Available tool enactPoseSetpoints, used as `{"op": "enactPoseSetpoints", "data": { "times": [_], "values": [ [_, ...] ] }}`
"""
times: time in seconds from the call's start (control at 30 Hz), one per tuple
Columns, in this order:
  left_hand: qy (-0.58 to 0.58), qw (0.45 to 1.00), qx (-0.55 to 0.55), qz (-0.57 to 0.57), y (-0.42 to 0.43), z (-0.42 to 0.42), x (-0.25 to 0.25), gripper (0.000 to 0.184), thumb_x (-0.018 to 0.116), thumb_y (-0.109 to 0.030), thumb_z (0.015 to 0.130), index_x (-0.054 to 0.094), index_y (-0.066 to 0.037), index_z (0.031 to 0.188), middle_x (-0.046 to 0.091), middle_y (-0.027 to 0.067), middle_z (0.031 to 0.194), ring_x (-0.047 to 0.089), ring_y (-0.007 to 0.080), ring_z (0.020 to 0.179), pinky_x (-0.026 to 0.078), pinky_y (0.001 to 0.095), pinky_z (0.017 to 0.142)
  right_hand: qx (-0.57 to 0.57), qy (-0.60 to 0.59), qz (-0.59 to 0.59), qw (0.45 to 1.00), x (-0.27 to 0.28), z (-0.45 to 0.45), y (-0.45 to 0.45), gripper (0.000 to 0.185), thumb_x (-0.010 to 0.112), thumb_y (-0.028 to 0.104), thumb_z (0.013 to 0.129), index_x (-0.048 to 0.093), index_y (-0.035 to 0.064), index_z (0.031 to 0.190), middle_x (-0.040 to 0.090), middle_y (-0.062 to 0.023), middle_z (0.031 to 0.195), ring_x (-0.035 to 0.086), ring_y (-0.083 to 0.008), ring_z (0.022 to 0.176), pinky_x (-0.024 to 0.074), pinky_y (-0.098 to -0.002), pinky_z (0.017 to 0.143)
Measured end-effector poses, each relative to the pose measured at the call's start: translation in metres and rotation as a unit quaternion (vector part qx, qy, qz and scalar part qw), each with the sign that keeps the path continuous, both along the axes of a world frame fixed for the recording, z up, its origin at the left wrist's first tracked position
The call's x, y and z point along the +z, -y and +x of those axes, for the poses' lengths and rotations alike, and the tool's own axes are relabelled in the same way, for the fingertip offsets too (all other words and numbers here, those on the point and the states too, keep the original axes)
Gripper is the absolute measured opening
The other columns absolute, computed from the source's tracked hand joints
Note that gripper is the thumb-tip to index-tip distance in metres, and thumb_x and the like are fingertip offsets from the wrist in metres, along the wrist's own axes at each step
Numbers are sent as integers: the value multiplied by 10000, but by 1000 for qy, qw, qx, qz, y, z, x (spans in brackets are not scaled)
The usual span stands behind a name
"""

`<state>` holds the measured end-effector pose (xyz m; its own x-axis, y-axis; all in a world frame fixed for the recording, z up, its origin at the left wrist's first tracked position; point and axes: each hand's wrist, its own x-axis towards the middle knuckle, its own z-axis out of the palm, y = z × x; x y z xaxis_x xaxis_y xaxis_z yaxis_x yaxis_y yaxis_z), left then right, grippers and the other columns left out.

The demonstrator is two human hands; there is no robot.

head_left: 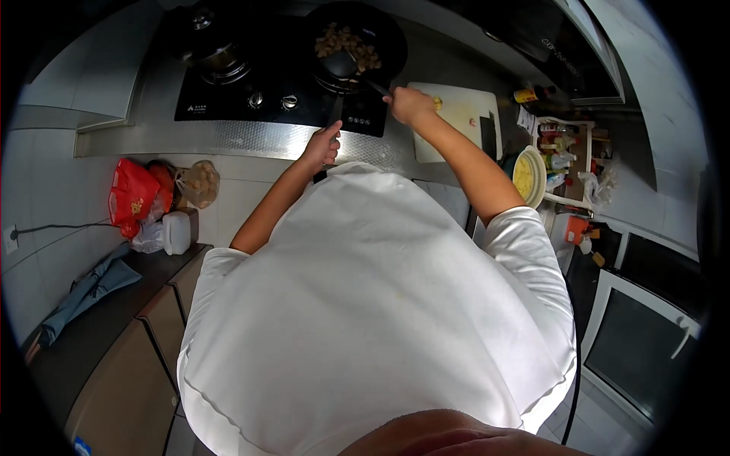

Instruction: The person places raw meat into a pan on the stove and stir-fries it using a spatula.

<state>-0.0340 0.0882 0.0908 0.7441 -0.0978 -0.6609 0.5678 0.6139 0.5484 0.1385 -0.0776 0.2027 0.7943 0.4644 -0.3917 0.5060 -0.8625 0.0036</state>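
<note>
A dark frying pan (391,45) sits on the right burner of the black stove, with browned chunks of food (331,42) spread over its bottom. My left hand (323,144) is wrapped round the pan's handle, which points toward me. In my right hand (411,105) is the handle of a black spatula (340,64). Its broad head rests among the food chunks in the pan. The kind of food is too small to tell.
A lidded pot (209,49) stands on the left burner. Right of the stove lie a white cutting board (456,114) with a few scraps and a dark-bladed knife (488,135). Beyond are a basket (534,171) of yellow pieces and a bottle rack (582,152). Bags (137,194) sit at left.
</note>
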Motion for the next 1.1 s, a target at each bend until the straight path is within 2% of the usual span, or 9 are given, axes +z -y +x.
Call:
{"op": "enactPoseSetpoints", "data": {
  "times": [0.07, 0.2, 0.33, 0.4, 0.47, 0.63, 0.77, 0.83, 1.1],
  "values": [
    [2, 1000, 4, 4, 0, 0, 0, 377, 638, -501, 930, 475, -163, 892, 352, -71, 591, 217, 34, 433, 148, 203, 371, -11, -16, -15, 1000, 4, 0, -2, 396, 472, 443, 1008, 699, 131, 1098, 707, -121, 1081, 669, -313, 1039, 533, -432, 874],
    [2, 1000, -10, -6, -1, 0, 0, 388, 628, -505, 936, 454, -160, 901, 347, -73, 599, 232, 34, 440, 158, 206, 383, -14, -12, -35, 999, 12, 5, -5, 399, 478, 454, 1003, 699, 142, 1116, 707, -123, 1080, 668, -313, 1040, 533, -433, 872],
    [4, 1000, -13, -1, -3, 0, 3, 390, 627, -510, 935, 455, -162, 901, 342, -73, 600, 225, 33, 439, 156, 207, 383, 38, 17, 22, 999, 18, 27, 5, 404, 481, 462, 997, 685, 149, 1152, 705, -150, 1071, 672, -333, 1008, 537, -442, 850],
    [7, 1000, -14, -1, -2, 0, 1, 394, 631, -514, 931, 456, -162, 906, 344, -73, 601, 228, 33, 442, 156, 207, 384, 55, 58, 110, 991, 11, 42, 3, 419, 476, 465, 997, 680, 135, 1156, 701, -171, 1065, 674, -346, 990, 544, -454, 818],
    [8, 1000, -13, -5, -2, 0, 0, 395, 636, -514, 928, 458, -162, 903, 347, -72, 602, 229, 34, 442, 156, 208, 383, 46, 47, 127, 990, -2, 61, -15, 429, 476, 458, 998, 690, 111, 1130, 698, -175, 1069, 674, -355, 982, 549, -466, 798],
    [1, 1000, -7, -2, -3, 0, 3, 391, 640, -509, 926, 460, -164, 895, 348, -73, 603, 235, 34, 443, 157, 207, 385, 44, 40, 11, 998, -2, 60, -43, 422, 488, 420, 1002, 709, 70, 1080, 713, -150, 1068, 680, -343, 981, 549, -464, 813],
    [6, 1000, -8, -13, -2, -2, 2, 382, 642, -506, 925, 466, -167, 896, 350, -74, 602, 241, 35, 440, 161, 207, 384, 71, 30, 16, 997, -13, 68, -35, 417, 491, 411, 1002, 708, 63, 1079, 715, -150, 1067, 684, -332, 982, 550, -460, 817],
    [7, 1000, -9, -14, -1, -1, 2, 380, 644, -502, 925, 468, -167, 893, 349, -75, 600, 240, 36, 437, 161, 208, 382, 88, 29, -12, 996, -7, 64, -35, 427, 456, 408, 1019, 694, 54, 1045, 703, -173, 1045, 676, -357, 963, 540, -477, 807],
    [7, 1000, 9, 8, 7, -3, -2, 380, 655, -493, 920, 471, -164, 870, 344, -75, 590, 240, 38, 426, 162, 219, 375, 62, 12, -16, 998, -6, 52, -25, 459, 435, 421, 1029, 688, 38, 1040, 708, -173, 1016, 682, -352, 948, 545, -469, 795]
  ]
}}
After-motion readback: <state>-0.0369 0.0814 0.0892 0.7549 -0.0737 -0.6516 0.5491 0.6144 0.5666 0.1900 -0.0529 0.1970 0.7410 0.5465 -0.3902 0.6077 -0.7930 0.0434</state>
